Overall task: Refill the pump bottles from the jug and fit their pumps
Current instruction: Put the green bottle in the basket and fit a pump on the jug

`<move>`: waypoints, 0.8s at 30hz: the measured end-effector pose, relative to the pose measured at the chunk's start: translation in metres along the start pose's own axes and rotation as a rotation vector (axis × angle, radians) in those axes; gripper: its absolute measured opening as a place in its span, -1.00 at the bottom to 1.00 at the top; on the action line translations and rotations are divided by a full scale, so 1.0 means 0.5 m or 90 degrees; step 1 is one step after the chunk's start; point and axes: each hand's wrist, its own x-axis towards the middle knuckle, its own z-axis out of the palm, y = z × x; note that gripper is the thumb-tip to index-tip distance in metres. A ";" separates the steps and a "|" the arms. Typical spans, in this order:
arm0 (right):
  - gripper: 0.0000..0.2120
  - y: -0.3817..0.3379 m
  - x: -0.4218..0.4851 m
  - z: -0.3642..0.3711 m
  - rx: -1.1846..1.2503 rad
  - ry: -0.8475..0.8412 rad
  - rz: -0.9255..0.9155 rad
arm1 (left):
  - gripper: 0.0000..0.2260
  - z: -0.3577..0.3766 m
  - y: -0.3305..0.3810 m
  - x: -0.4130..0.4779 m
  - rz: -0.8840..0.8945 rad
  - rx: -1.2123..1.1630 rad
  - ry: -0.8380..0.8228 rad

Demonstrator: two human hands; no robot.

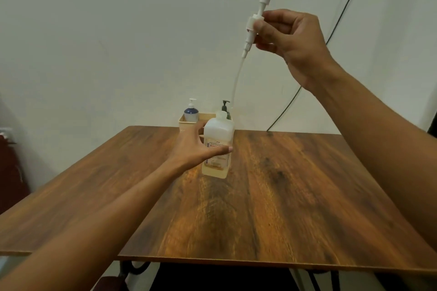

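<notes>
My right hand [292, 40], upper right of frame, pinches the white pump [256, 20] by its collar, tube dangling toward the open neck, while my left hand [196, 146] wraps loosely round the square bottle [218, 160] at table [295, 196] centre, likely steadying it.

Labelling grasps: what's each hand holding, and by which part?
Right hand pinches the white pump at its screw collar, tube dangling. Left hand grips the square bottle around its body.
</notes>
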 end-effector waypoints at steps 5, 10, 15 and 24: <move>-0.72 0.016 -0.003 0.001 0.013 0.011 0.024 | -0.22 0.010 0.013 0.006 0.013 0.005 -0.005; -0.75 0.040 -0.007 0.009 0.026 0.017 0.043 | -0.18 0.011 0.016 0.006 0.011 0.013 -0.005; -0.76 0.054 -0.001 0.018 0.046 0.018 0.051 | -0.19 0.012 0.010 0.002 0.007 0.019 -0.009; -0.71 0.097 -0.014 0.049 0.025 -0.004 0.077 | -0.17 0.007 0.019 -0.003 0.009 0.016 -0.013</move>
